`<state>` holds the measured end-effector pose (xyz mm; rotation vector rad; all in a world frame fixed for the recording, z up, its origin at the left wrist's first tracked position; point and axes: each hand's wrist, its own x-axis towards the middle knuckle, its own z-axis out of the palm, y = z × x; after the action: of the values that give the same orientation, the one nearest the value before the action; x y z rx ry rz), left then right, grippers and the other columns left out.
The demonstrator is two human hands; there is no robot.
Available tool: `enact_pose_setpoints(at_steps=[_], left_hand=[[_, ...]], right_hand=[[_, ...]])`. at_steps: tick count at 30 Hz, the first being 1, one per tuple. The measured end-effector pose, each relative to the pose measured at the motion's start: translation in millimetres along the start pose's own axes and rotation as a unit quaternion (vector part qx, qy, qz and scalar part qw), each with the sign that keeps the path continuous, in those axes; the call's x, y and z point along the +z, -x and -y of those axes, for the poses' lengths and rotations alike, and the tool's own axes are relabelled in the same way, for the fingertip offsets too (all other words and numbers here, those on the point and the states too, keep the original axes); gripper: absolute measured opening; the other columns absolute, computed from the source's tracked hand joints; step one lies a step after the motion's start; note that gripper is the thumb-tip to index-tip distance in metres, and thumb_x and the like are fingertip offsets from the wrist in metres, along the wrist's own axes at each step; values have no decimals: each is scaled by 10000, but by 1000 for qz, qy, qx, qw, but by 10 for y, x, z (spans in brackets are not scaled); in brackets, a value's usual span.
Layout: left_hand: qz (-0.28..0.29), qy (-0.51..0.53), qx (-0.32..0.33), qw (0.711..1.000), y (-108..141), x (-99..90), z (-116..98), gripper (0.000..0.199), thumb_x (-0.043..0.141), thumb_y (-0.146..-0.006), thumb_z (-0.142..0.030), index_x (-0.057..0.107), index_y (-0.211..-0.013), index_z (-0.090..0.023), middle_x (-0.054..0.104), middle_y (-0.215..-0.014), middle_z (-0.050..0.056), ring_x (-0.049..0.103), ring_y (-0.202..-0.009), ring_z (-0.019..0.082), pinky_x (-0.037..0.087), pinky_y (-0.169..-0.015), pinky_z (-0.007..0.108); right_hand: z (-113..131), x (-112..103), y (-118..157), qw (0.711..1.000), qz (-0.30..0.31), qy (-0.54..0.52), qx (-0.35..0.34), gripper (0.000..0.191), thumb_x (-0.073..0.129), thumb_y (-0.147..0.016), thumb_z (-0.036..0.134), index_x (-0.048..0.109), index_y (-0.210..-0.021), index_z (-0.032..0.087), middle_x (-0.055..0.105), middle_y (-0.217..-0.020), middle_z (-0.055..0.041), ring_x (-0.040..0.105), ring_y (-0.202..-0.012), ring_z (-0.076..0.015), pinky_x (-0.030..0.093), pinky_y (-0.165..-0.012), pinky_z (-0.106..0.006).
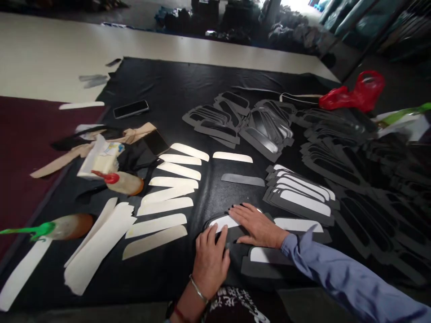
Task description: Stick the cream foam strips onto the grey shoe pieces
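A white strip [222, 220] lies on a dark grey cut piece [235, 234] near the table's front edge. On the strip's left end rest the fingertips of my left hand [212, 255], its fingers stretched out. My right hand [257, 225] lies flat across the strip's right part, fingers extended and covering some of it. Just to the right are two more dark pieces with white strips, one strip [298, 224] behind my right wrist and another strip [266, 255] partly under my forearm. Neither hand grips anything.
Loose cream strips [178, 181] form a column on the left. Beyond them are two glue bottles, one red-tipped [126, 183] and one green-tipped [72, 225], a tissue box [101, 157] and a phone [131, 109]. Stacked dark pieces [303, 197] and a red bag [357, 94] lie right.
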<state>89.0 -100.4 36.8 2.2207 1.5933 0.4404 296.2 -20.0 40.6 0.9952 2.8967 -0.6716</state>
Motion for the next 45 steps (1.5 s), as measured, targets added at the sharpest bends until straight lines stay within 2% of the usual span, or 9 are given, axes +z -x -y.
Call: enact_pose_setpoints(at_steps=[5,9,18,22,26,30,35,40,45], left_hand=[[-81,94,9,992,45,-54,115,568,468,-831,-212,271,-1360,-153,467,-1257,143,443,-1153,233,426,-947,398],[-153,119,-16,981,143,-67,210,505,468,-841,-192,319,-1323,-164,492,-1206,133,466,-1133,212,442,-939,374],[-201,60,-16,978,219,-4,243,442,512,-829,-219,400,-1247,-131,534,-1127,148,503,-1057,236,471,-878,425],[-190,-1,91,977,253,-34,195,366,518,-806,-140,485,-1169,-108,556,-1116,148,488,-1092,243,455,-901,416],[-129,-34,230,964,285,7,123,346,471,-794,-94,534,-1134,-109,587,-1120,126,482,-1125,235,443,-928,382],[-52,-73,177,980,233,104,96,426,485,-813,-172,473,-1239,-169,535,-1258,90,454,-1177,254,424,-942,421],[-37,-79,131,987,179,183,108,379,496,-825,-233,514,-1195,-157,560,-1238,91,488,-1138,257,411,-915,418],[-39,-98,146,984,159,189,98,387,524,-795,-214,527,-1174,-135,579,-1199,127,512,-1089,276,409,-869,438],[-45,-112,156,980,158,183,98,397,525,-791,-213,521,-1180,-130,573,-1200,137,510,-1083,278,404,-856,435]], right_hand=[[-18,-4,-7,1000,-6,0,0,755,508,-799,555,313,-1363,92,411,-1356,-181,316,-1273,-292,223,-1047,-489],[44,-88,-16,999,-34,6,-14,698,534,-795,486,356,-1334,79,452,-1302,-198,362,-1224,-294,265,-1021,-488],[194,-164,-11,996,-77,37,-5,657,538,-790,417,366,-1326,78,456,-1278,-207,358,-1197,-306,267,-996,-519],[213,-178,-48,997,-57,-10,43,695,565,-764,448,380,-1319,73,487,-1255,-192,410,-1158,-287,314,-982,-466],[182,-197,-111,994,-30,-77,75,677,594,-735,467,442,-1279,94,543,-1199,-159,469,-1102,-270,348,-968,-435],[135,-234,-152,988,-22,-126,84,650,605,-724,444,481,-1247,78,577,-1157,-154,505,-1060,-261,382,-946,-399],[130,-290,-133,966,-29,-205,153,682,611,-715,480,483,-1256,85,555,-1215,-152,515,-1093,-263,390,-954,-390],[102,-296,-132,914,-72,-350,191,671,649,-682,473,510,-1229,112,591,-1175,-124,566,-1036,-231,430,-912,-362],[39,-285,-160,851,-71,-486,190,619,665,-681,438,533,-1205,138,598,-1161,-98,568,-1015,-218,427,-896,-362]])
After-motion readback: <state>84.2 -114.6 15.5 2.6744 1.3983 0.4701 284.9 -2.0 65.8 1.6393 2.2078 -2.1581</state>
